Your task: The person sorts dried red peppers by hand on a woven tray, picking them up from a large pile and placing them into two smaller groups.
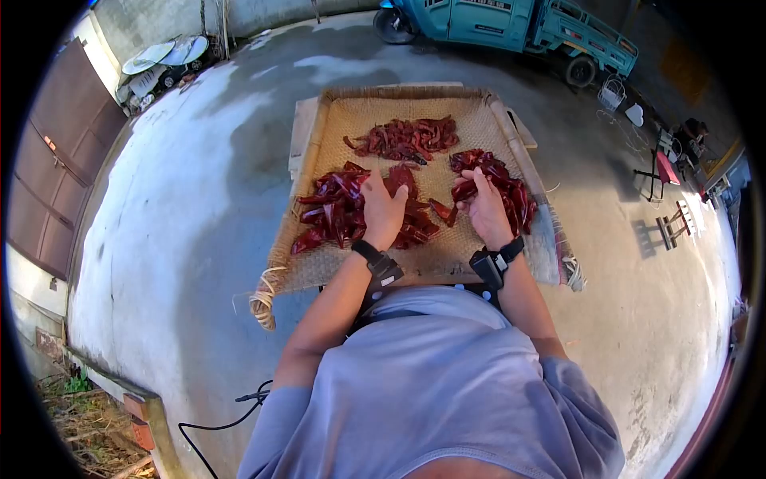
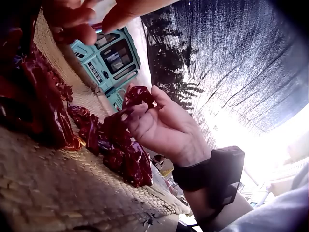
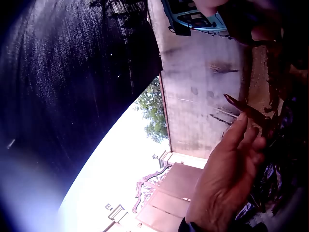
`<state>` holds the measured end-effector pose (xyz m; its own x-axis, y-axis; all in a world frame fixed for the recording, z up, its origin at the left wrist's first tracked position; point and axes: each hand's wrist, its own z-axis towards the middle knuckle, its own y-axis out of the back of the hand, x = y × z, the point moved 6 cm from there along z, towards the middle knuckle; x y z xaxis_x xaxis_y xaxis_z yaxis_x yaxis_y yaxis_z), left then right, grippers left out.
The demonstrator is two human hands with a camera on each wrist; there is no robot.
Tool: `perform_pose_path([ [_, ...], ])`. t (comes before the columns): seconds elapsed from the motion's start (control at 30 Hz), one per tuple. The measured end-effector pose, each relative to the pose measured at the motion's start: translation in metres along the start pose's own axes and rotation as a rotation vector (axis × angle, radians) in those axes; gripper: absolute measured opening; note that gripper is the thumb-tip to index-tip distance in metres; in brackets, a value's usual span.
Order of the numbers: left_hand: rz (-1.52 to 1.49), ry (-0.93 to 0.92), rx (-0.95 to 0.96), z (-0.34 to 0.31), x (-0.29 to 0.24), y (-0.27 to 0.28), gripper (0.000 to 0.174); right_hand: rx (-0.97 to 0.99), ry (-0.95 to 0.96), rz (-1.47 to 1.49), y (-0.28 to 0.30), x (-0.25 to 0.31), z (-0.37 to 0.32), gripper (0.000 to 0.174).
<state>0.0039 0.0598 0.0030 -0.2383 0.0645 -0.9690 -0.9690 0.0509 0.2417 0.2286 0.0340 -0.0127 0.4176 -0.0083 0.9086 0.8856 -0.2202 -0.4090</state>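
Glossy dried red chili peppers lie in piles on a large woven tray [image 1: 339, 120]. My left hand [image 1: 384, 209] is over the left pile [image 1: 331, 203], thumb and forefinger spread apart. In the right wrist view, the left thumb tip overlaps a pepper [image 3: 250, 110] whose pointed end sticks up. At the right pile [image 1: 519, 199] is my right hand [image 1: 487, 211]. It pinches a dark red chili pepper [image 2: 139, 96] between thumb and fingers, as the left wrist view shows. Parts of both hands' fingers are hidden from above.
A third pile of smaller, duller peppers [image 1: 411, 137] lies toward the tray's far side. Beyond stands a teal three-wheeled truck [image 1: 487, 24]. A small wooden stool [image 1: 677, 225] is on the concrete to the right, and a person [image 1: 692, 132] sits farther back.
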Motion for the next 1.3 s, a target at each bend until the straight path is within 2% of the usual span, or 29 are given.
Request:
perform_pose_path([
  [0.07,0.303,-0.323,-0.254,-0.008,-0.023,0.009,0.055,0.036,-0.03,0.082,-0.005,-0.007,0.003,0.033],
  [0.1,0.229,-0.357,-0.122,-0.006,-0.028,-0.001,0.052,0.058,-0.032,0.092,-0.006,-0.007,0.008,0.034],
  [0.17,0.163,-0.349,0.133,-0.003,-0.011,-0.021,0.054,0.092,-0.06,0.134,-0.016,-0.02,0.005,0.037],
  [0.2,0.112,-0.283,0.181,-0.009,-0.009,-0.025,0.049,0.121,-0.103,0.16,-0.024,-0.024,0.0,0.038],
  [0.3,-0.013,-0.278,0.282,-0.017,-0.016,-0.036,0.043,0.211,-0.179,0.176,-0.041,-0.019,-0.011,0.043],
  [0.33,-0.012,-0.292,0.212,-0.018,-0.019,-0.032,0.033,0.242,-0.184,0.161,-0.048,-0.016,-0.015,0.045],
  [0.37,0.004,-0.271,0.148,-0.012,-0.014,-0.028,0.03,0.278,-0.186,0.14,-0.052,-0.013,-0.016,0.047],
  [0.47,0.031,-0.228,-0.077,0.008,-0.004,-0.002,0.024,0.053,-0.051,-0.096,-0.03,0.003,-0.005,0.044],
  [0.5,0.067,-0.183,-0.105,0.008,-0.004,0.009,0.026,0.06,0.062,-0.369,-0.017,0.003,0.004,0.042],
  [0.57,0.35,-0.236,-0.238,0.007,-0.009,0.028,0.032,0.069,0.293,-0.917,0.009,-0.008,0.022,0.042],
  [0.6,0.376,-0.204,-0.306,0.007,-0.007,0.035,0.043,0.107,0.231,-1.136,0.008,-0.012,0.021,0.046],
  [0.7,0.254,-0.272,-0.515,-0.002,-0.012,0.039,0.052,0.149,0.329,-1.599,-0.009,-0.03,0.007,0.047],
  [0.73,0.255,-0.272,-0.453,0.0,-0.012,0.034,0.051,0.171,0.298,-1.594,-0.01,-0.038,0.01,0.046],
  [0.83,0.263,-0.271,-0.265,0.005,-0.004,0.02,0.05,0.233,0.445,-1.594,-0.01,-0.042,0.016,0.039],
  [0.93,0.239,-0.259,-0.14,0.006,-0.002,0.01,0.042,0.253,0.302,-1.691,0.001,-0.053,0.033,0.036],
  [1.03,0.172,-0.251,-0.05,0.006,0.003,0.002,0.035,0.136,0.454,-1.627,0.006,-0.046,0.028,0.031],
  [1.13,0.037,-0.204,0.026,0.014,0.02,-0.011,0.031,0.055,0.356,-1.605,0.011,-0.044,0.032,0.032],
  [1.23,0.127,-0.248,0.081,0.017,0.022,-0.014,0.034,0.032,0.343,-1.585,0.004,-0.039,0.03,0.026],
  [1.3,0.054,-0.163,0.131,0.012,0.018,-0.013,0.036,0.007,0.361,-1.498,-0.002,-0.029,0.023,0.027],
])
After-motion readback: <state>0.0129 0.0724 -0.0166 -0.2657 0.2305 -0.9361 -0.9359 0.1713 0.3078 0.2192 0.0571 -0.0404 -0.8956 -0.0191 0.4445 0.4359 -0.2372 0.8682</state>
